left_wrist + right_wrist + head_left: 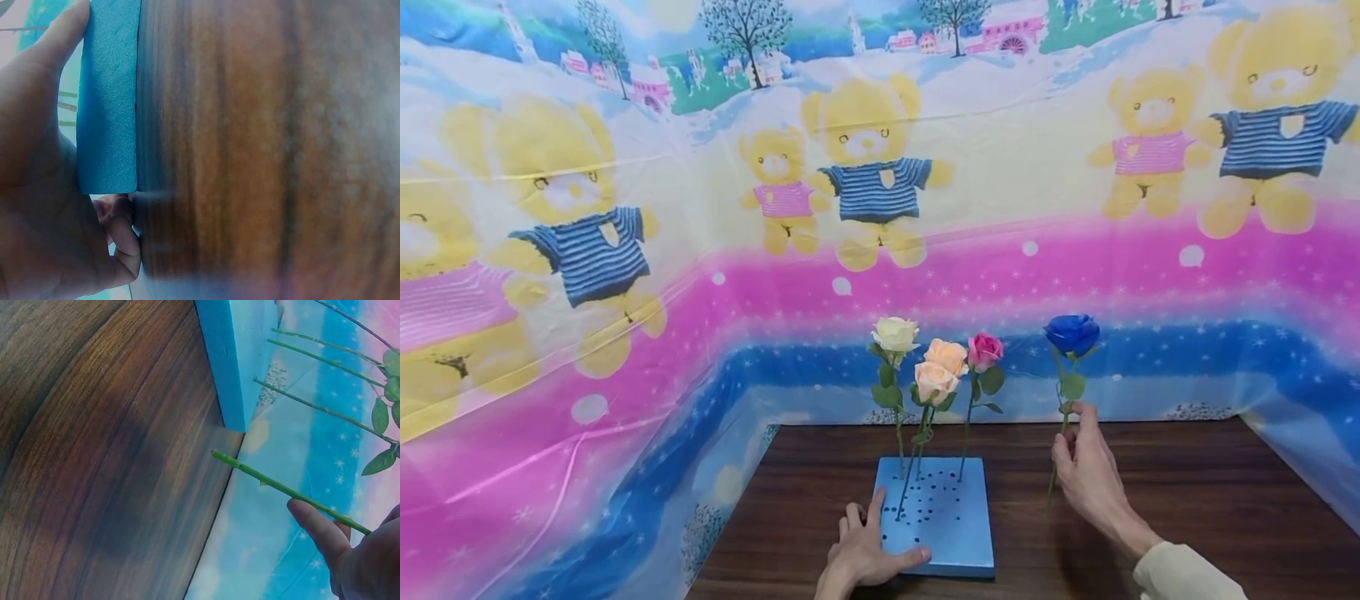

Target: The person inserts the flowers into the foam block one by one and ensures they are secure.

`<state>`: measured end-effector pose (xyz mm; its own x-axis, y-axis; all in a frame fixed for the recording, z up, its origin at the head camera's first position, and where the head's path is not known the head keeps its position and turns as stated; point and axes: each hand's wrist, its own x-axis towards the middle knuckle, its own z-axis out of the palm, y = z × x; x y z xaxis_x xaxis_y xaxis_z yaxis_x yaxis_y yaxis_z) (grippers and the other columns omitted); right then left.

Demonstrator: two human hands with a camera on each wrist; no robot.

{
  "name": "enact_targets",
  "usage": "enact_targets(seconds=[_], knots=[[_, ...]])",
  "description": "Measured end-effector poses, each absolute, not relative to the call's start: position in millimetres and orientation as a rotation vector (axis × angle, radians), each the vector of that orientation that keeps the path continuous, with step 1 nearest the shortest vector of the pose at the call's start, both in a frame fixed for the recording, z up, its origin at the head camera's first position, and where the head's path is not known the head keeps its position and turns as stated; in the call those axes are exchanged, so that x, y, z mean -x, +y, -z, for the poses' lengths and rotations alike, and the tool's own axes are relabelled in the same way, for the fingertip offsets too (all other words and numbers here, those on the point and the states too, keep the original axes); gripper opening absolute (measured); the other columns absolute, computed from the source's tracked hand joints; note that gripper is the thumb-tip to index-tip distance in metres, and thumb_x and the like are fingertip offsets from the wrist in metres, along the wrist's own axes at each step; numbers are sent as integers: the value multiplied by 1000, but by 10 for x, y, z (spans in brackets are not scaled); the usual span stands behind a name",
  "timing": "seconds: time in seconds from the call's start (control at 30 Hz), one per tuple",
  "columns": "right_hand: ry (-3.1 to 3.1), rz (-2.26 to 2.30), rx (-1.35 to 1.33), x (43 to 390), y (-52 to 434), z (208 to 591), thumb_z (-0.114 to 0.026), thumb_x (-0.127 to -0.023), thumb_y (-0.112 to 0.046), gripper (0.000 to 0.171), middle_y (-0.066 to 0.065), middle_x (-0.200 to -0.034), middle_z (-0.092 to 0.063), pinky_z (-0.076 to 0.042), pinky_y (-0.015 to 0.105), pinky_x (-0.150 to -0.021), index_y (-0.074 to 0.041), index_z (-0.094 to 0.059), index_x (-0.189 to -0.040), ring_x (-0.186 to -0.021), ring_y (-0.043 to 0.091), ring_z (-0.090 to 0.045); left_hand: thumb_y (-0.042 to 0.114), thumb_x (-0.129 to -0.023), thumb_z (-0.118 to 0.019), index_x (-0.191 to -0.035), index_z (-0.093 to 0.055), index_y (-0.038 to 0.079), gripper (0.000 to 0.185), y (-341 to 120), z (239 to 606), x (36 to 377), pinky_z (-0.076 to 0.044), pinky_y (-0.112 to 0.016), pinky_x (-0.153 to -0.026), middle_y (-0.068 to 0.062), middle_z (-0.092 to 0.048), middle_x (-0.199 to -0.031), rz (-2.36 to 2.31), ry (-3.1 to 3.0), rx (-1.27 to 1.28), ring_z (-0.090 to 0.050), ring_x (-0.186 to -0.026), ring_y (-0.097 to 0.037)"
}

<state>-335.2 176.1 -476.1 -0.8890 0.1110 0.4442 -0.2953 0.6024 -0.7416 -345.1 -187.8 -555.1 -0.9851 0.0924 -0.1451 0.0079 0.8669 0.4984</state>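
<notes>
We are steadying the foam block (942, 521) with our left hand (865, 554): thumb lying across its near top edge, forefinger laid straight up its left side, the other fingers curled loosely beside it on the table (1187, 483), so the hand is pressing and bracing rather than clasping. The left wrist view is showing the same: block edge against the palm, wood grain beyond. Our right hand (1090, 479) is pinching the stem of the blue rose (1072, 333), fingers and thumb closed round it partway down, holding it upright to the right of the block and apart from it. In the right wrist view the stem's cut end (217, 454) is hanging free above the table, near the block's corner, touching nothing. Already standing in holes toward the block's far edge are a white rose (895, 333), two peach roses (942, 371) and a pink rose (984, 350). We are judging the arrangement mostly done: four stems are seated, many holes nearer us are open, and the blue rose is the only loose flower in sight, not yet planted.
</notes>
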Motion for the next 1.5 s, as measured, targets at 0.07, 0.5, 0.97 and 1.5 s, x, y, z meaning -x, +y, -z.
enact_targets(seconds=[0.07, 0.5, 0.97, 1.5], knots=[[-2373, -1199, -153, 3351, 1763, 4754, -44, -119, -14, 45, 14, -103, -62, -48, 34, -61, -3, -31, -160, -73, 21, -58, 86, -79, -82, -177, -29, 20, 129, -1880, 5548, 3446, -44, -55, -70, -24, -42, -135, -762, 2877, -77, -48, -116, -41], [-2166, -1024, -268, 3380, 1795, 4730, -56, -114, -2, 39, 5, -94, -62, -46, 32, -65, -6, -45, -151, -74, 12, -56, 85, -79, -83, -177, -30, 21, 128, -1905, 5558, 3436, -46, -59, -72, -24, -43, -135, -748, 2888, -64, -49, -116, -41], [-2095, -1013, -384, 3375, 1735, 4782, -57, -114, 1, 23, 0, -95, -57, -51, 29, -67, -5, -46, -134, -80, 10, -58, 85, -80, -83, -177, -30, 21, 128, -1910, 5542, 3421, -44, -56, -71, -24, -43, -135, -755, 2887, -63, -49, -114, -40], [-2136, -1154, -503, 3364, 1309, 4791, -58, -115, -1, 45, 3, -103, -63, -58, 29, -72, -12, -41, -155, -89, 16, -68, 83, -82, -82, -178, -29, 21, 126, -1872, 5504, 3417, -45, -58, -71, -28, -42, -141, -777, 2869, -85, -49, -120, -43]])
